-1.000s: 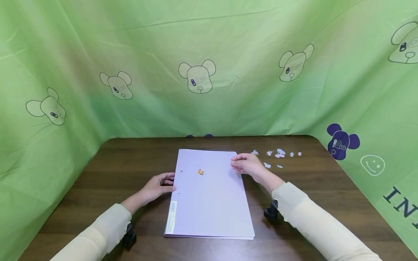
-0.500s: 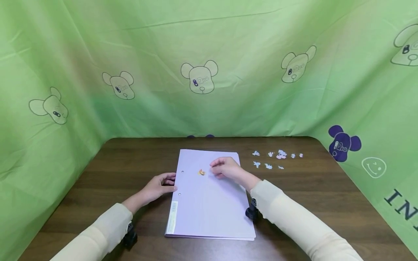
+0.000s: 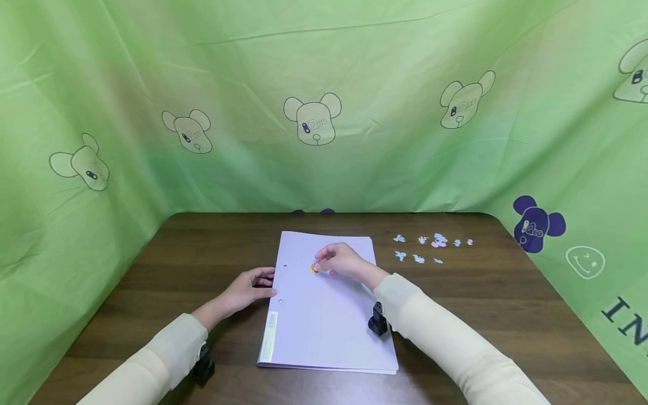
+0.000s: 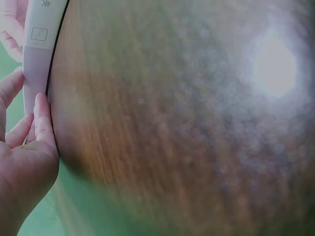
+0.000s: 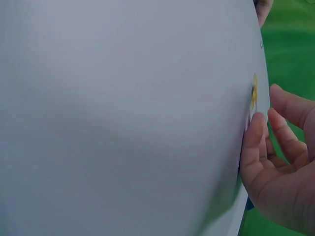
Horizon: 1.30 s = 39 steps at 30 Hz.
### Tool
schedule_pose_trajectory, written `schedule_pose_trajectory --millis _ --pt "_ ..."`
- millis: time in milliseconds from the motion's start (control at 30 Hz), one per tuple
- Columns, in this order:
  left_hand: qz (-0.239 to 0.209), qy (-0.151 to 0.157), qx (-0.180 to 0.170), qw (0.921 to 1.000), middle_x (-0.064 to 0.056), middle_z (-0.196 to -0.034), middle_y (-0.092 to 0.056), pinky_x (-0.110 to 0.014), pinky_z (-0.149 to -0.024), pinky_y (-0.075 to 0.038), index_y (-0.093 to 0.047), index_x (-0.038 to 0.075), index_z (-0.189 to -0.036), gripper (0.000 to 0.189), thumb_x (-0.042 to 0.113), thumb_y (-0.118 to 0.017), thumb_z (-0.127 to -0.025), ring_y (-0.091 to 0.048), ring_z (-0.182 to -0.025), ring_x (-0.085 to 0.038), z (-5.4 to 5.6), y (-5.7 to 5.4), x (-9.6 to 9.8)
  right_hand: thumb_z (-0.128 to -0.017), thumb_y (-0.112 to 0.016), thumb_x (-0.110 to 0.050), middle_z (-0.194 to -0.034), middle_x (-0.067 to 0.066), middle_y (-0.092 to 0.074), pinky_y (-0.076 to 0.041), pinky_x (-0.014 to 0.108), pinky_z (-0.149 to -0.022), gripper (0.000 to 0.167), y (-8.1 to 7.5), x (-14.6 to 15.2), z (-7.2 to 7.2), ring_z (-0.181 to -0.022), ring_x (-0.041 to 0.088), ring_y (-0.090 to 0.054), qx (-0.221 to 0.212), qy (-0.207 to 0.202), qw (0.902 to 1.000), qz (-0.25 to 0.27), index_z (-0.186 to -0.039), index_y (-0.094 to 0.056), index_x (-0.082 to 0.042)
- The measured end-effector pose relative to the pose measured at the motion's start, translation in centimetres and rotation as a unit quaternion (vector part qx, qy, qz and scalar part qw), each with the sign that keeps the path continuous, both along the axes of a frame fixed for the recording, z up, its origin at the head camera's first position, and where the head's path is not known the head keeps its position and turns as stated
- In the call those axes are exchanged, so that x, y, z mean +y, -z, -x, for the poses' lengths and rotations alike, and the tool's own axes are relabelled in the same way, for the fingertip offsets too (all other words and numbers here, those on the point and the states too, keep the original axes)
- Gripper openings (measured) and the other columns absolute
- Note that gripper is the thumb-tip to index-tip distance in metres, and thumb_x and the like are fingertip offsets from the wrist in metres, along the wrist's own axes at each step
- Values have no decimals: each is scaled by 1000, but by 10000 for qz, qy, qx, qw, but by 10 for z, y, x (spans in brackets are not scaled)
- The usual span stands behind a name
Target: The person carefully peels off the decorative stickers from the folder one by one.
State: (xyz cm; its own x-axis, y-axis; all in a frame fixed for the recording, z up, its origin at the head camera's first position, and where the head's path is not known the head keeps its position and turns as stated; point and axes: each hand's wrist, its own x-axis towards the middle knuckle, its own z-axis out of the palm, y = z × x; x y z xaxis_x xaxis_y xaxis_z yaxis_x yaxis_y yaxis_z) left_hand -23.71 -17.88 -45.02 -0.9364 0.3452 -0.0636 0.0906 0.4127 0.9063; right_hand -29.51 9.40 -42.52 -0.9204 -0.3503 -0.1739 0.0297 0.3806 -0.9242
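Note:
A pale lilac folder (image 3: 329,326) with two small holes lies flat on the brown table. My left hand (image 3: 243,289) rests at its left edge, the thumb just over the top and the other fingers relaxed. The left wrist view shows these fingers (image 4: 43,115) against the folder's spine (image 4: 37,69). On the upper part of the folder, a small orange puzzle piece (image 3: 312,269) sits under the fingertips of my right hand (image 3: 344,260). Thumb and fingers there pinch a small pale piece (image 5: 247,119) right beside the orange print (image 5: 254,93); the thumb mostly hides it.
Several small white, irregular pieces (image 3: 439,240) lie scattered on the table (image 3: 455,304) at the back right. Green printed cloth (image 3: 314,174) hangs around the back and sides. A black wrist camera (image 3: 377,319) hangs below the right sleeve.
My right hand has moved left across the folder, from its right edge to the orange piece. A white piece near that edge has come into sight. My left hand stays put.

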Motion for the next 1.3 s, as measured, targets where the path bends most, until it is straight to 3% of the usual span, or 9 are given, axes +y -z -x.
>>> schedule_pose_trajectory --millis 367,1000,1300 --pt "32 15 -27 10000 -15 -125 -59 -36 -90 -50 -50 -4 -135 56 13 -73 -88 -56 -111 -29 0 0 1 -81 -75 0 -68 0 -51 -41 21 -56 25 7 3 10 -59 10 -47 318 -420 9969 -588 -105 -70 -1" --pt "60 -2 -24 10000 -16 -126 -59 -36 -90 -50 -50 -5 -136 56 14 -73 -88 -56 -112 -29 1 1 0 -83 -75 -2 -69 0 -54 -41 21 -55 10 10 -1 6 -61 11 -47 767 -593 9881 -1193 -91 -74 -7" --pt "78 -19 -11 10000 -15 -126 -59 -36 -90 -50 -50 -4 -136 56 14 -73 -88 -56 -112 -28 0 1 0 -82 -76 -3 -72 1 -55 -41 22 -55 17 13 1 7 -62 12 -48 989 -531 9859 -1241 -98 -74 -7"
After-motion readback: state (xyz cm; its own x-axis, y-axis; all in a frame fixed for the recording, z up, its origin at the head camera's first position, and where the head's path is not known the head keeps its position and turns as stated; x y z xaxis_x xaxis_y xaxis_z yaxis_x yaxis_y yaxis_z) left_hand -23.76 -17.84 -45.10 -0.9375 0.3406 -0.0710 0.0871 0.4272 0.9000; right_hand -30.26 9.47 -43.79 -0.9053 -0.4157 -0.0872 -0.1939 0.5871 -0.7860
